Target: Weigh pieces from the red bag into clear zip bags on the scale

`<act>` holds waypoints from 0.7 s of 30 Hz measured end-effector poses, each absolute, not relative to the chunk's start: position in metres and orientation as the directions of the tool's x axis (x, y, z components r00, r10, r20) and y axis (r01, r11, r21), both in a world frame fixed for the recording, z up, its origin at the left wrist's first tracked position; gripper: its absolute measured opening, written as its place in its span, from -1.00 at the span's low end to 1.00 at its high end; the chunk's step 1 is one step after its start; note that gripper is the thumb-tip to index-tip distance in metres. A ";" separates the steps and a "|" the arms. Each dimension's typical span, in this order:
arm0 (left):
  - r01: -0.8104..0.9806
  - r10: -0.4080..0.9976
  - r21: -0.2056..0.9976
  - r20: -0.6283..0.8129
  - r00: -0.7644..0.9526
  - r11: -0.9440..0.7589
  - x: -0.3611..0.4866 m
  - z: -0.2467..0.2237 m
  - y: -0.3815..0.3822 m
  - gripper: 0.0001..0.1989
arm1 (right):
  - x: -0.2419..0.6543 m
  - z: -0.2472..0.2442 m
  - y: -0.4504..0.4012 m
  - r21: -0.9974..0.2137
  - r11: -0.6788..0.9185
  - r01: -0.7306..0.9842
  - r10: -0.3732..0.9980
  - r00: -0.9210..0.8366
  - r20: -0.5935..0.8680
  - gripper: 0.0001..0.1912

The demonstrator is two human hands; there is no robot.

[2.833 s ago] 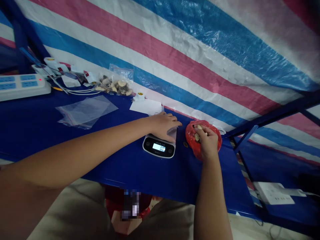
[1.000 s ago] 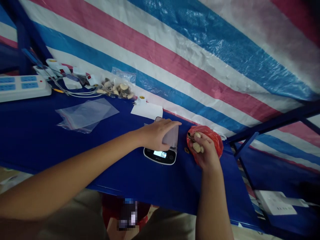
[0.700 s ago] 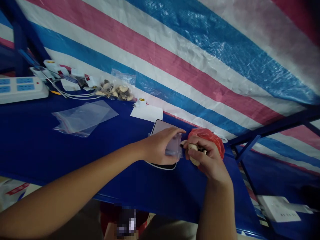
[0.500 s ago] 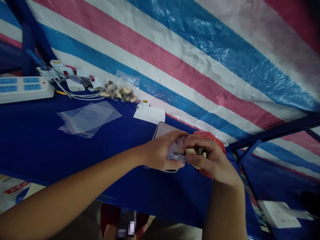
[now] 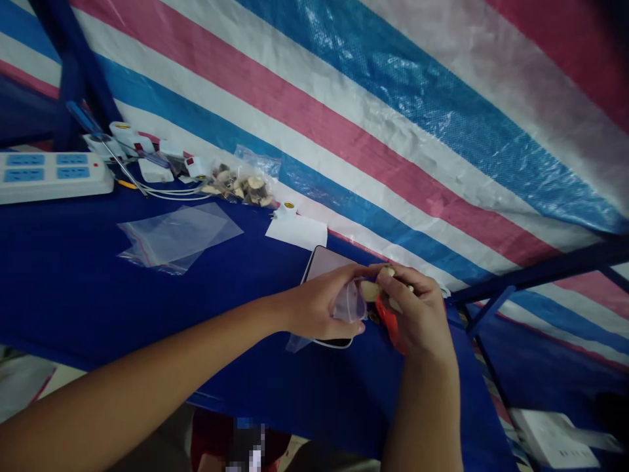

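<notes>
My left hand [image 5: 319,305] is closed around a small clear plastic bag [image 5: 348,303], its mouth turned to the right. At that mouth my right hand [image 5: 420,311] grips several pale pieces that look like dried mushroom slices [image 5: 371,290]; one touches the bag's opening. A red plastic bag [image 5: 391,328] lies beneath my right hand, partly hidden by it. Under my left hand sits a flat device with a light top and dark rim [image 5: 327,260], mostly covered.
Flat clear zip bags [image 5: 179,233] lie on the blue table [image 5: 162,308]. Behind them are a filled bag of similar pieces [image 5: 240,185], a white card [image 5: 297,231], a power strip [image 5: 56,174], a screwdriver [image 5: 115,154] and white sockets with cables. Striped sheeting [image 5: 314,111] hangs behind.
My right hand has turned and shifted a little left, bringing the pale pieces to the small bag's mouth. My left hand keeps its hold. The whole view has shifted slightly.
</notes>
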State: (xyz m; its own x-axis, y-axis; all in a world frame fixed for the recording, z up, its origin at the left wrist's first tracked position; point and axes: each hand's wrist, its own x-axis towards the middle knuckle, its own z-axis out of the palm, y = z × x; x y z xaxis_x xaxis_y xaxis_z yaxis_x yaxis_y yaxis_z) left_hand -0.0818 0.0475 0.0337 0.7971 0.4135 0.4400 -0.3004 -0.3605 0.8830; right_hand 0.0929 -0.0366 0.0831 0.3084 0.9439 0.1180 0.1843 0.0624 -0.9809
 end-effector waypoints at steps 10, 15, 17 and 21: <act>-0.196 0.579 0.904 0.398 0.712 -0.380 -0.076 0.034 0.038 -0.23 | 0.074 0.085 -0.036 -0.857 0.051 0.513 0.888 0.370 0.275 -0.81; -0.228 0.572 0.900 0.416 0.707 -0.373 -0.074 0.033 0.037 -0.25 | 0.069 0.083 -0.035 -0.840 0.069 0.538 0.855 0.403 0.328 -0.83; -0.214 0.579 0.916 0.383 0.720 -0.340 -0.074 0.034 0.037 -0.26 | 0.071 0.082 -0.034 -0.855 0.085 0.512 0.806 0.469 0.360 -0.77; -0.160 0.586 0.962 0.261 0.767 -0.220 -0.076 0.036 0.039 -0.19 | 0.076 0.081 -0.033 -0.913 0.126 0.388 0.823 0.473 0.314 -0.61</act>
State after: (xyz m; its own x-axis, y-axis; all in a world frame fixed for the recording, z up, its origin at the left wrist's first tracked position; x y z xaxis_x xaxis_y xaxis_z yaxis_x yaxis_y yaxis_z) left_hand -0.0762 0.0387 0.0364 0.7667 0.5863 0.2614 -0.1599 -0.2200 0.9623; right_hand 0.0757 -0.0326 0.0812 0.4725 0.8234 0.3142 0.3880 0.1257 -0.9130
